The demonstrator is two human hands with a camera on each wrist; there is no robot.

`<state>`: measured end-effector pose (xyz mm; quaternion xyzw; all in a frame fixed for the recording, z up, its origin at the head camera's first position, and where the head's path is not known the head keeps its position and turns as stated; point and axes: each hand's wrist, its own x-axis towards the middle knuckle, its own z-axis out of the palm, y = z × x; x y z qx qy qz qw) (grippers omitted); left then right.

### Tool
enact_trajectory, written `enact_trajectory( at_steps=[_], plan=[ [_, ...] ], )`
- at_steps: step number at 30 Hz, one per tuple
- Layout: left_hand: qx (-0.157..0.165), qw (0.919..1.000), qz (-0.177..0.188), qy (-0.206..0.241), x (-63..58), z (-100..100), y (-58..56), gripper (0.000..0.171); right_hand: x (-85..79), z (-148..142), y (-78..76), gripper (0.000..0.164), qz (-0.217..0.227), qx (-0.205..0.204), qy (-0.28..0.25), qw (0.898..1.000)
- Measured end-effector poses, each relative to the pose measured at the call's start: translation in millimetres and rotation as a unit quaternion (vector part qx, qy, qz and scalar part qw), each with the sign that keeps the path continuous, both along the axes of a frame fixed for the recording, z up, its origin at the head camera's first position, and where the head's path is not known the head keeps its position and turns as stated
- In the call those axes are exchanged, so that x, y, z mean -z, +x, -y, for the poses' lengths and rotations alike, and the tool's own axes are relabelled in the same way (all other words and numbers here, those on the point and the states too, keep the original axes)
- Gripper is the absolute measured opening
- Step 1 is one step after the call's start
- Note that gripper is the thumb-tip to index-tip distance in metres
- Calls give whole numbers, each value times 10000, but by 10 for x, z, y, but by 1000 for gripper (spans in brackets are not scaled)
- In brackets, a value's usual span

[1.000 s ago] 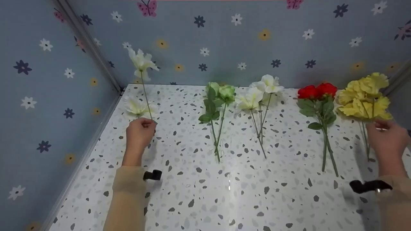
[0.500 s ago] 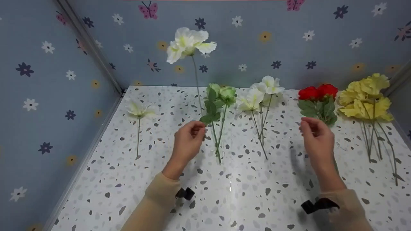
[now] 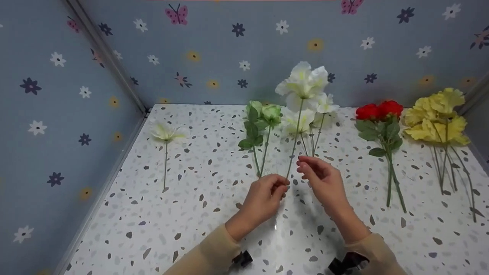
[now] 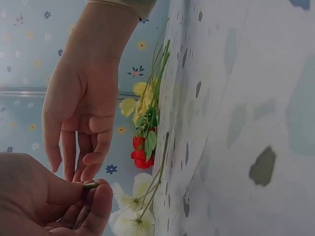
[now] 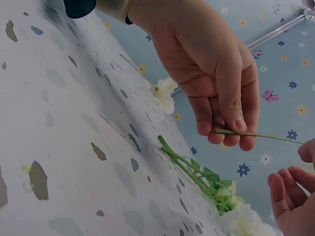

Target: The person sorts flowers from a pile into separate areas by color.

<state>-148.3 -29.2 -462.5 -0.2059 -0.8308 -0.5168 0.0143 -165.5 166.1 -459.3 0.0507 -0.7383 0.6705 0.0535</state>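
Note:
My left hand (image 3: pixel 265 196) pinches the lower stem of a white artificial flower (image 3: pixel 303 82) with yellow-tinged petals. The bloom stands upright above the table, overlapping the white flowers behind it in the head view. In the right wrist view, the cut end of the stem (image 5: pixel 224 131) pokes out from under the left thumb. My right hand (image 3: pixel 324 183) is just right of the stem, fingers loosely bent, thumb apart from them. At the edge of the right wrist view, the right thumb (image 5: pixel 307 150) is close to the stem.
On the speckled table (image 3: pixel 214 236) lie green roses (image 3: pixel 271 114), several white flowers (image 3: pixel 298 124), red roses (image 3: pixel 378 110) and yellow flowers (image 3: pixel 439 114). One white flower (image 3: pixel 166 131) lies alone at left. Patterned panels (image 3: pixel 214 46) bound the back and left.
The left hand has carried the white flower from the far left to mid-table. From the yellow flowers at right, the right hand has come leftward to beside the stem.

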Motion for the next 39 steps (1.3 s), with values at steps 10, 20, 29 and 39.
enact_trajectory(
  at_steps=[10, 20, 29, 39],
  plan=[
    [242, 9993, -45, -276, -7, -73, 76, 11, 0, 69, 64, 26, 33, -309, -440, 9985],
    [379, 9985, 358, -174, 4, -92, 111, 11, 38, 80, 76, 21, 14, -175, -440, 9989],
    [341, 9988, 358, 40, -32, -64, 63, 8, -25, 70, 72, 25, -61, -354, -150, 9992],
    [322, 9980, 537, -24, -86, -14, 35, 9, -137, 25, 75, 24, -13, -312, -59, 9995]
  ],
)
